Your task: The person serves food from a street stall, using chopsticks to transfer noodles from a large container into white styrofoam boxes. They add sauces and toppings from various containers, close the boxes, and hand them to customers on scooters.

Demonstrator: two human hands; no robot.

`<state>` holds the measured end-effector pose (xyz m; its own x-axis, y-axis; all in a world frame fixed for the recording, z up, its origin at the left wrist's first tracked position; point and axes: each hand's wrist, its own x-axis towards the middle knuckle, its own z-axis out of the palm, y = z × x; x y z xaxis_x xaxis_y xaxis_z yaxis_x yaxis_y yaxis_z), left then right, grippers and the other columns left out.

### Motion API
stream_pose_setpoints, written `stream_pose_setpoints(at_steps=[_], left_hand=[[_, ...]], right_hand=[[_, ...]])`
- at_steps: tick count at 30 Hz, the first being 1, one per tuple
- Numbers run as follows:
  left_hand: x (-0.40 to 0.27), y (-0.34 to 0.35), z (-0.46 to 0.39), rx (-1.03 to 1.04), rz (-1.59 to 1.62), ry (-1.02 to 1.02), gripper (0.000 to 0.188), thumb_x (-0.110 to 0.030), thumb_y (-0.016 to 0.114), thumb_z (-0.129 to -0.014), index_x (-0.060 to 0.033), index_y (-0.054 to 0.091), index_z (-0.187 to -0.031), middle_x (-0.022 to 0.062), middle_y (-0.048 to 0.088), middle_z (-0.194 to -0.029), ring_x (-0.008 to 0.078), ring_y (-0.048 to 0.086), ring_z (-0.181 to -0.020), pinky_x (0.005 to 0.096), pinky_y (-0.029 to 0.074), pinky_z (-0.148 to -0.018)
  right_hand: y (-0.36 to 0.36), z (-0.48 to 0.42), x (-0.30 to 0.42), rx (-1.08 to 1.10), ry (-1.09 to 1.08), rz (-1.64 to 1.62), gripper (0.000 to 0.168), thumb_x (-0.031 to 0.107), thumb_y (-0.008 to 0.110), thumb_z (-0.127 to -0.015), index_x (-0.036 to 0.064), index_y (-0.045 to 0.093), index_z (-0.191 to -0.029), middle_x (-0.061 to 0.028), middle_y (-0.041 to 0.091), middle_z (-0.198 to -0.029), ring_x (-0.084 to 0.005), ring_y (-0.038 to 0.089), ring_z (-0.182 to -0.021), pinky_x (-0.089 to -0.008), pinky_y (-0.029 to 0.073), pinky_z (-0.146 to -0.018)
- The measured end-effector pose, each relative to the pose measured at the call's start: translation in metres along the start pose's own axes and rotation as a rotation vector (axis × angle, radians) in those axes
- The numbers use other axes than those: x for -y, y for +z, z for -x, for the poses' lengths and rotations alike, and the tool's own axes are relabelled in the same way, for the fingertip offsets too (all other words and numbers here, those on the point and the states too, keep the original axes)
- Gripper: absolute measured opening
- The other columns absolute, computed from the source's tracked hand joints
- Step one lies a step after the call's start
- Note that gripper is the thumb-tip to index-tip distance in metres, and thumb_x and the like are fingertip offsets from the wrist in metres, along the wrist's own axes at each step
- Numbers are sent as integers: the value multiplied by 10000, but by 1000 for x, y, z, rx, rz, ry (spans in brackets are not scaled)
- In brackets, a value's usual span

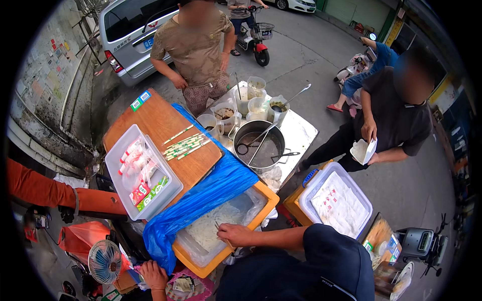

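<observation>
In my right hand (234, 234) is a pair of chopsticks (226, 239), held over pale, noodle-like food (211, 227) in a tub lined with clear plastic, set in a yellow crate (260, 201). Blue plastic sheeting (199, 195) covers the tub's far left part. My left hand (153, 276) is low on the left, beside a small fan (105, 262) and against some bags; whether its fingers hold anything cannot be told. Beyond the crate stands a steel pot (260, 145) of brownish liquid with a ladle (243, 149) in it.
A wooden board (158, 109) bears wrapped chopsticks (184, 146) and a plastic bin (171, 195) of drink packs. Several plastic jugs (258, 107) stand behind the pot. A cloth-covered tub (361, 195) is at right. One person (196, 49) stands opposite; another (395, 98) holds a white takeaway box (364, 151).
</observation>
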<state>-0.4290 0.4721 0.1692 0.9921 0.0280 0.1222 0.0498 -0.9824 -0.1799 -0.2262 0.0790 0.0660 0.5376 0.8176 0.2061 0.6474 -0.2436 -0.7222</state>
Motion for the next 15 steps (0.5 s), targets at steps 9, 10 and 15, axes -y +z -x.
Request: stream_pose_setpoints(at_steps=[9,10,15], left_hand=[[5,7,5,-1,1,-2,318,-188,633,-754,-11,618,-1018,161,617,-1142,366,547,-1120,518,391,-1007],[5,7,5,5,3,-4,318,-188,634,-754,-11,618,-1018,160,617,-1144,365,548,-1120,517,391,-1009],[2,8,2,14,11,-11,320,-181,649,-745,-13,621,-1016,159,619,-1149,362,546,-1126,518,389,-1015]], right_hand=[[4,-2,2,-9,17,-32,181,245,585,-1016,65,606,-1021,-133,561,-1062,-333,620,-1033,-417,529,-852],[4,-2,2,-12,19,-39,181,245,585,-1016,65,607,-1021,-133,561,-1062,-334,619,-1032,-419,528,-854],[4,-3,0,-31,13,-47,184,246,593,-1004,63,592,-988,-142,535,-1040,-342,610,-1021,-428,526,-852]])
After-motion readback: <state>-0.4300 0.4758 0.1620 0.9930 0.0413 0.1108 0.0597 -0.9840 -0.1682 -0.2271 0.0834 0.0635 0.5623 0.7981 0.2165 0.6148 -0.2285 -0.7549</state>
